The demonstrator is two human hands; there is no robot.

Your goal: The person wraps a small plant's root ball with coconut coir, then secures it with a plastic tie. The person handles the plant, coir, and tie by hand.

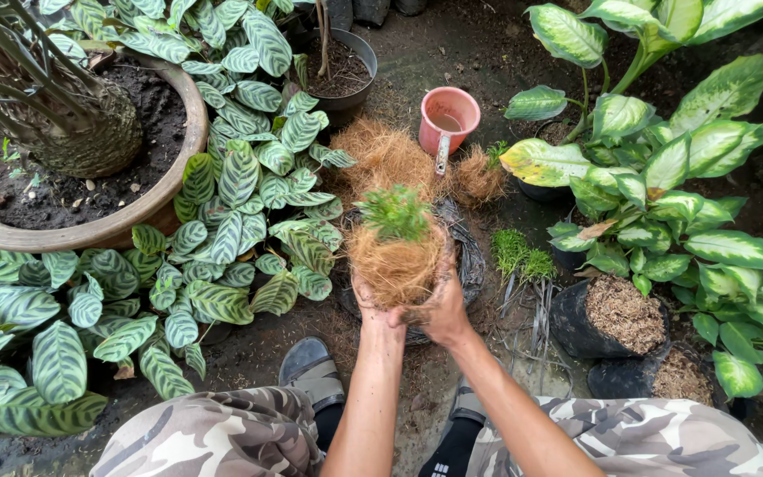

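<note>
Far left — a wide clay pot of dark soil with a thick scaly trunk, ringed by striped-leaf plants. Behind them, a dark pot of soil.

Centre — the left hand and right hand cup a fibre ball of brown coconut husk from below, a small green plant sprouting from its top. Fingers of both hands curl closed around the ball's underside, wrists touching. It is held up over a dark round basket on the ground. Loose husk fibre is heaped behind, beside a pink plastic cup.

Right — small green seedlings, black grow bags filled with husk chips, then variegated broad-leaf plants.
</note>
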